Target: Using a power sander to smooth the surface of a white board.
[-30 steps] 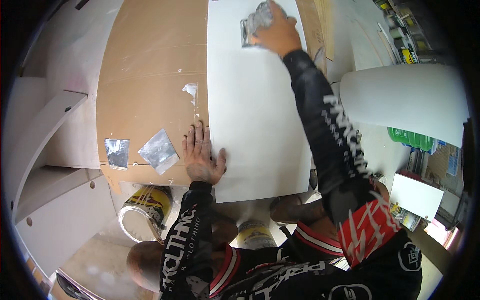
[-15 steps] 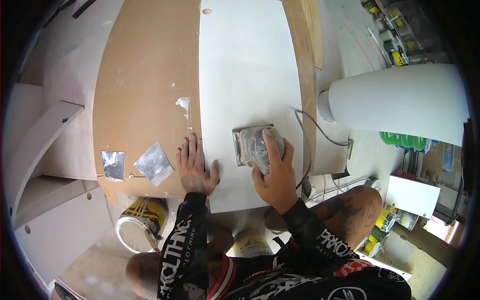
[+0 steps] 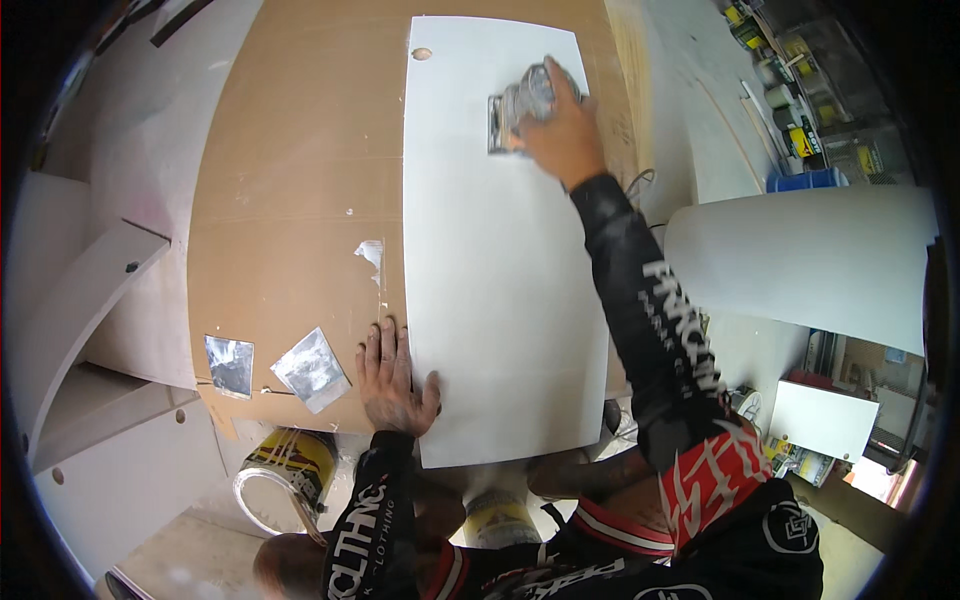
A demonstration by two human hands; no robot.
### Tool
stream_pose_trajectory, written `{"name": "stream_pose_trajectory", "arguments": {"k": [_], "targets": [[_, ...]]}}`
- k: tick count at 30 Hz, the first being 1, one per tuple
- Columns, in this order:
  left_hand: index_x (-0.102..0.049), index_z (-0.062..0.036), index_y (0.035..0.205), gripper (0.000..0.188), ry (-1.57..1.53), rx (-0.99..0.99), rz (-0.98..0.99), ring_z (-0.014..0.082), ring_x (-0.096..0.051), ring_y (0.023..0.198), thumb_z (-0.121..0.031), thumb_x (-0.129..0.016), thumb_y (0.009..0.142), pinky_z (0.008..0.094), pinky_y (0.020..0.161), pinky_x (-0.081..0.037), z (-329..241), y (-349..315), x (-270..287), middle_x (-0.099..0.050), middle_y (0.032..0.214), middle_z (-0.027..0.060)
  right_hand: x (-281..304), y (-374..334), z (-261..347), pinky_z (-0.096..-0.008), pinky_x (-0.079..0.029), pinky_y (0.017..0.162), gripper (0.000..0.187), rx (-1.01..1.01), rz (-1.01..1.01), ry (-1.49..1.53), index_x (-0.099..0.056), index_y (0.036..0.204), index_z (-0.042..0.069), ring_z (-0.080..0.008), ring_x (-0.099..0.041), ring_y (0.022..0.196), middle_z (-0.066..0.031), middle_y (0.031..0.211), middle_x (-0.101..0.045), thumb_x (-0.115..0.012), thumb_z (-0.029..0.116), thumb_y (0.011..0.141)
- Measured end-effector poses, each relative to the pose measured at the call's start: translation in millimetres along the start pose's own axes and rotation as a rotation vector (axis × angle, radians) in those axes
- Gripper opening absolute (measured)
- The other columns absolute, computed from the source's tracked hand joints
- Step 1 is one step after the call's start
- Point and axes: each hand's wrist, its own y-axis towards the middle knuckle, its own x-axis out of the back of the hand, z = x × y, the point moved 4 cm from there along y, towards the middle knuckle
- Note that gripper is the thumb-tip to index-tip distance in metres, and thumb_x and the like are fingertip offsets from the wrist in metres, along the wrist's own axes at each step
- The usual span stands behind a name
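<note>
A long white panel with a round hole near its far left corner lies on brown cardboard. My right hand grips an electric sander, its square pad on the far part of the panel; hand and tool are slightly blurred. My right arm stretches out over the panel's right side. Fingers spread, my left hand lies flat at the panel's near left edge, mostly on the cardboard, holding nothing. Left of it on the cardboard are two square grey sheets, one nearer and one farther left.
An open paint bucket stands below the cardboard's near left edge, another bucket between my legs. White curved furniture parts stand at left. On the right are a large white curved piece and shelves with several cans.
My right hand has pushed the sander from the near middle of the panel to its far end, the arm now stretched out. My left hand stays at the panel's edge; the view has shifted slightly.
</note>
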Motion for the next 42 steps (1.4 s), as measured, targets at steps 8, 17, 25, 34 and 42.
{"name": "stream_pose_trajectory", "arguments": {"k": [8,17,25,34,42], "targets": [[-0.045,0.0044,0.147,0.073,-0.008,0.025,0.026,0.0476,-0.033,0.146,-0.037,-0.060,0.089,0.0626,0.119,-0.020,1,1,0,-0.038,0.158,0.0256,-46,167,-31,-0.0467,-0.044,0.109,0.087,0.274,-0.037,-0.439,-0.036,0.155,0.010,-0.0450,-0.049,0.130,-0.0244,0.141,-0.055,-0.069,0.038,0.080],[-0.046,0.0045,0.147,0.073,-0.053,0.017,0.021,0.0472,-0.032,0.147,-0.035,-0.061,0.088,0.0619,0.119,-0.021,1,-1,-5,-0.037,0.159,0.0249,-43,193,-64,-0.0446,-0.042,0.111,0.078,0.341,-0.109,-0.477,-0.042,0.152,0.010,-0.0406,-0.054,0.130,-0.0256,0.137,-0.060,-0.067,0.037,0.083],[-0.043,0.0034,0.149,0.075,-0.005,0.013,0.023,0.0449,-0.029,0.149,-0.034,-0.063,0.086,0.0612,0.120,-0.019,3,-3,0,-0.034,0.161,0.0229,31,-23,-30,-0.0506,-0.046,0.105,0.087,0.097,-0.023,-0.087,-0.031,0.157,0.015,-0.0530,-0.054,0.121,-0.0314,0.136,-0.055,-0.070,0.021,0.080],[-0.042,0.0010,0.151,0.077,-0.013,-0.003,0.003,0.0427,-0.028,0.150,-0.035,-0.063,0.086,0.0600,0.121,-0.018,3,-4,-5,-0.034,0.162,0.0198,97,-232,-7,-0.0472,-0.049,0.098,0.081,-0.070,0.088,0.033,-0.036,0.154,0.007,-0.0439,-0.058,0.110,-0.0309,0.139,-0.047,-0.067,0.004,0.080],[-0.043,0.0013,0.150,0.074,-0.025,-0.013,-0.027,0.0429,-0.030,0.150,-0.036,-0.061,0.088,0.0597,0.121,-0.018,5,-6,-3,-0.035,0.161,0.0206,97,-243,-4,-0.0434,-0.051,0.089,0.080,-0.068,0.045,0.004,-0.036,0.154,0.007,-0.0394,-0.056,0.106,-0.0272,0.128,-0.052,-0.067,0.006,0.081]]}}
